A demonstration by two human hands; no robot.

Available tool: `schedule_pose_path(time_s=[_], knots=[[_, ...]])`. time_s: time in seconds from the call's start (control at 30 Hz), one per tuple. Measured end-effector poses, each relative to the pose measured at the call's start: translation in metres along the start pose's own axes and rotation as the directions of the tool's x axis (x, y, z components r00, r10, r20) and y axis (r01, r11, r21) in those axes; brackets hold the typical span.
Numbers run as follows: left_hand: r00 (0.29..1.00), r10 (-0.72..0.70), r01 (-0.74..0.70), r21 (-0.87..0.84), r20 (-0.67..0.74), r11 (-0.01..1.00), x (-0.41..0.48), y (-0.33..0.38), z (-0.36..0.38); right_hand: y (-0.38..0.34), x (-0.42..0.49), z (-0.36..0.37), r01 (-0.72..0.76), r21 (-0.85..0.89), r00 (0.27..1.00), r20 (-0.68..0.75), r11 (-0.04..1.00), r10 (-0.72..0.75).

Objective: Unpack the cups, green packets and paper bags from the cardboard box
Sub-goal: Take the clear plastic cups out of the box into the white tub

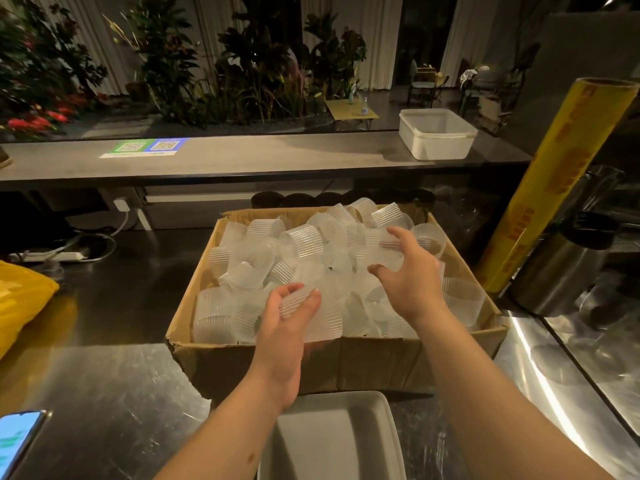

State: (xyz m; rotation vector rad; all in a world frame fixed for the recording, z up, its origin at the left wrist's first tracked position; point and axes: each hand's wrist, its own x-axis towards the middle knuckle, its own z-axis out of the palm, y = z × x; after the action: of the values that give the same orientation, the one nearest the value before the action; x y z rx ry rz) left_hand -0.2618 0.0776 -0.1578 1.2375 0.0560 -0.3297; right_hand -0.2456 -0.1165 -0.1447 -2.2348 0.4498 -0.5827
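Cup (322, 322) lies sideways, mouth direction unclear, gripped by left hand (282, 337); right hand (412, 278) clasps another cup (384, 247) inside cardboard box (381, 362).

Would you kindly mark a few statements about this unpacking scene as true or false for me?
1. The left hand holds a ribbed clear cup at the near edge of the cardboard box. True.
2. The cardboard box is nearly empty. False: it is heaped with cups.
3. A white tub stands on the far counter. True.
4. The yellow roll lies flat inside the box. False: it stands leaning, outside the box on its right.
5. The right hand rests on the phone. False: it is on the cups in the box, and the phone lies at the bottom left.
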Motion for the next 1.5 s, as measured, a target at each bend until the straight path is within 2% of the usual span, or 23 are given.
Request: schedule_pose_path(time_s=[0.07, 0.13, 0.17, 0.27, 0.4, 0.47, 0.6, 0.63, 0.67, 0.73, 0.77, 0.8, 0.83, 0.9, 1.0, 1.1, 1.2, 1.4, 1.5], knots=[[1.000, -0.023, 0.022, -0.075, -0.008, 0.997, 0.002, 0.001, 0.005, -0.002, -0.013, -0.008, 0.099, 0.114, 0.995, -0.015, 0.989, -0.098], [0.998, -0.061, 0.061, -0.164, 0.000, 0.985, 0.005, 0.003, 0.010, -0.008, -0.028, -0.022, 0.135, 0.283, 0.977, 0.123, 0.950, -0.175], [0.997, -0.079, 0.081, -0.196, 0.014, 0.977, 0.006, 0.004, 0.013, -0.010, -0.035, -0.028, 0.146, 0.312, 0.953, 0.212, 0.939, -0.218], [0.992, -0.120, 0.126, -0.217, 0.041, 0.968, 0.007, 0.006, 0.020, -0.013, -0.048, -0.032, 0.255, 0.185, 0.862, 0.402, 0.949, -0.309], [0.989, -0.148, 0.147, -0.147, 0.004, 0.978, 0.003, 0.003, 0.023, -0.014, -0.050, -0.025, 0.319, 0.100, 0.826, 0.458, 0.942, -0.328], [0.990, -0.143, 0.141, -0.134, -0.009, 0.981, 0.000, 0.005, 0.021, -0.015, -0.051, -0.021, 0.346, 0.116, 0.794, 0.493, 0.931, -0.356], [0.995, -0.090, 0.086, -0.104, -0.039, 0.991, -0.006, 0.020, 0.016, -0.027, -0.062, -0.010, 0.246, 0.411, 0.671, 0.581, 0.878, -0.460], [0.996, -0.076, 0.070, -0.112, -0.048, 0.991, -0.007, 0.026, 0.014, -0.032, -0.063, -0.007, 0.214, 0.480, 0.681, 0.551, 0.851, -0.482], [0.996, -0.060, 0.051, -0.129, -0.065, 0.990, -0.008, 0.032, 0.010, -0.039, -0.064, -0.002, 0.173, 0.550, 0.724, 0.491, 0.817, -0.483], [0.990, 0.008, -0.031, -0.156, -0.142, 0.987, -0.009, 0.044, 0.001, -0.045, -0.063, 0.009, 0.141, 0.632, 0.864, 0.298, 0.762, -0.407], [0.976, 0.060, -0.092, -0.145, -0.211, 0.985, -0.008, 0.051, -0.006, -0.046, -0.061, 0.017, 0.160, 0.585, 0.917, 0.210, 0.795, -0.339], [0.952, 0.112, -0.151, -0.122, -0.284, 0.981, -0.007, 0.058, -0.015, -0.048, -0.059, 0.024, 0.189, 0.448, 0.944, 0.164, 0.874, -0.288], [0.924, 0.153, -0.199, -0.099, -0.350, 0.975, -0.006, 0.065, -0.025, -0.051, -0.060, 0.031, 0.215, 0.254, 0.943, 0.197, 0.943, -0.268], [0.881, 0.186, -0.254, -0.101, -0.435, 0.962, -0.002, 0.076, -0.047, -0.057, -0.069, 0.050, 0.305, -0.017, 0.886, 0.372, 0.952, -0.277], [0.873, 0.161, -0.239, -0.116, -0.461, 0.964, 0.004, 0.077, -0.069, -0.065, -0.085, 0.080, 0.379, -0.179, 0.830, 0.500, 0.908, -0.248], [0.874, 0.159, -0.207, -0.055, -0.458, 0.977, 0.008, 0.063, -0.075, -0.069, -0.088, 0.102, 0.362, -0.327, 0.827, 0.546, 0.873, -0.138], [0.873, 0.176, -0.191, 0.013, -0.455, 0.982, 0.011, 0.048, -0.080, -0.071, -0.083, 0.108, 0.276, -0.308, 0.841, 0.535, 0.910, -0.074], [0.900, 0.171, -0.161, 0.059, -0.401, 0.985, 0.019, 0.033, -0.090, -0.070, -0.085, 0.103, 0.216, -0.253, 0.886, 0.456, 0.943, -0.080], [0.926, 0.153, -0.131, 0.088, -0.345, 0.988, 0.022, 0.033, -0.095, -0.070, -0.088, 0.096, 0.121, -0.083, 0.947, 0.308, 0.989, -0.090]])
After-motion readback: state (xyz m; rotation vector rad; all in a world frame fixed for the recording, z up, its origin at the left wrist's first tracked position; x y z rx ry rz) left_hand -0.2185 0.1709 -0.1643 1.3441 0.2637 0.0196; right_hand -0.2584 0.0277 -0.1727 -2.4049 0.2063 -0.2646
